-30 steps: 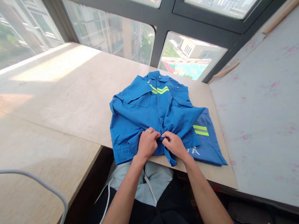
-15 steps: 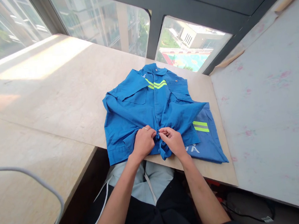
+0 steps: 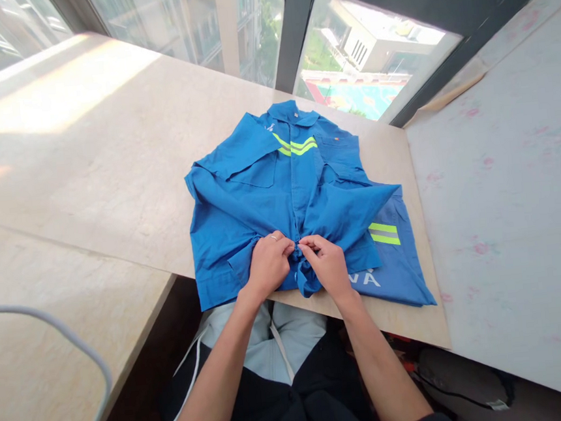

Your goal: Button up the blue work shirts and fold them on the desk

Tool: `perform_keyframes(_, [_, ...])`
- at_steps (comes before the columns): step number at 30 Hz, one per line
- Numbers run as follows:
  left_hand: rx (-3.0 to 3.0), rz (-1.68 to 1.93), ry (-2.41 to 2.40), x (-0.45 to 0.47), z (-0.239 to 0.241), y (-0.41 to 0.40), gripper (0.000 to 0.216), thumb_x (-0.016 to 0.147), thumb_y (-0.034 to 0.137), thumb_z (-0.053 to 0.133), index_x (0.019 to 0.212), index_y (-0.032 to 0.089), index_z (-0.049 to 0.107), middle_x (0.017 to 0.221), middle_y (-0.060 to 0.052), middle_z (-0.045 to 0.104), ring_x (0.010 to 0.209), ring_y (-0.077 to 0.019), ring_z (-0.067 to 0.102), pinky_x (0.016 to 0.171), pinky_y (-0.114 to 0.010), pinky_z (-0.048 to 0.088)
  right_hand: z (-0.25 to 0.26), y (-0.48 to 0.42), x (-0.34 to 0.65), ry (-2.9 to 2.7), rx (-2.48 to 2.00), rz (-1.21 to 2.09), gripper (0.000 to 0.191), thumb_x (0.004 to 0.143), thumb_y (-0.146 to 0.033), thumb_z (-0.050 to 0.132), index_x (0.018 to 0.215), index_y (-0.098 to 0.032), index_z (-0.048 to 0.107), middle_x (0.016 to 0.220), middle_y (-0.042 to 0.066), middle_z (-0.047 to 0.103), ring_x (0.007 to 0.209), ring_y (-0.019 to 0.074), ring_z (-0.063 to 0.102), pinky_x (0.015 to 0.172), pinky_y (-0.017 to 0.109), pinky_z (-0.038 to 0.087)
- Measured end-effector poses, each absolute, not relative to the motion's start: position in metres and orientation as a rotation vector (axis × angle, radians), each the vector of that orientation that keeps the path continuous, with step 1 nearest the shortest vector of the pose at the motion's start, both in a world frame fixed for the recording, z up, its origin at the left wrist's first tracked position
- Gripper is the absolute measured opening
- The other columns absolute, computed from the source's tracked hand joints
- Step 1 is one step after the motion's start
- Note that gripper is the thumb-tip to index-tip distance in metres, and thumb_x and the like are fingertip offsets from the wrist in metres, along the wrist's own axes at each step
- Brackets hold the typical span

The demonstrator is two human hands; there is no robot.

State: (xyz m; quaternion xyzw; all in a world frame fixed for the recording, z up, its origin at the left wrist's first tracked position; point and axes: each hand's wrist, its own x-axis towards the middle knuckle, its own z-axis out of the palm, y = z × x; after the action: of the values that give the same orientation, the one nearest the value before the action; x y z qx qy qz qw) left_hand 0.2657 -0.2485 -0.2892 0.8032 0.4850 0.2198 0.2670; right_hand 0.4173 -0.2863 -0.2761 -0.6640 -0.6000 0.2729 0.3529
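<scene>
Left hand (image 3: 270, 260) and right hand (image 3: 326, 263) close together, fingertips pinched on front placket (image 3: 298, 192) of blue work jacket (image 3: 270, 205), near hem. Best: edges level, cloth slack, small finger movements. Matte woven fabric, rumpled; lime-grey chest stripes (image 3: 303, 147). Jacket lies on stone-look tabletop (image 3: 110, 166), overlapping folded blue garment (image 3: 398, 269). Window (image 3: 369, 52) beyond.

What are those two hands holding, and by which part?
The left hand and right hand pinch the blue work jacket by its front opening, toward the lower hem.
</scene>
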Motion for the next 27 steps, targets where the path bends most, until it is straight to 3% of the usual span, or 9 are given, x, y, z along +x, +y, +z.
perform_keyframes(11, [2.05,0.704,1.193,0.26,-0.285,-0.248,0.026,0.093,0.018,0.049,0.081,0.02,0.072,0.083,-0.004,0.066,0.08,-0.0162,0.06,0.072,-0.03,0.043,-0.28,-0.283,0.421,-1.563,-1.717,0.708,0.02,0.088,-0.035,0.056,0.088,-0.022,0.071,0.085,0.003,0.074,0.077,0.0199,0.067,0.075,0.03,0.051])
perform_keyframes(17, [2.088,0.723,1.134,0.257,-0.285,-0.253,0.012,0.079,0.025,0.071,0.09,0.019,0.072,0.087,-0.004,0.066,0.086,-0.0192,0.061,0.077,-0.032,0.045,-0.281,-0.287,0.421,-1.534,-1.699,0.726,0.017,0.089,-0.033,0.058,0.09,-0.022,0.071,0.088,0.002,0.074,0.078,0.0187,0.068,0.075,0.028,0.052])
perform_keyframes(21, [2.081,0.717,1.222,0.26,-0.289,-0.254,0.007,0.082,0.022,0.067,0.087,0.019,0.072,0.089,-0.004,0.067,0.086,-0.0192,0.061,0.079,-0.033,0.045,-0.281,-0.288,0.421,-1.551,-1.699,0.693,0.019,0.09,-0.034,0.058,0.091,-0.022,0.072,0.089,0.003,0.074,0.079,0.0193,0.068,0.078,0.03,0.053])
perform_keyframes(27, [2.102,0.667,1.224,0.261,-0.287,-0.252,0.008,0.085,0.018,0.062,0.086,0.019,0.07,0.09,-0.004,0.067,0.088,-0.0201,0.061,0.079,-0.033,0.044,-0.276,-0.29,0.432,-1.716,-1.478,0.734,0.024,0.096,-0.034,0.053,0.103,-0.024,0.073,0.102,0.005,0.074,0.095,0.0204,0.068,0.086,0.033,0.053])
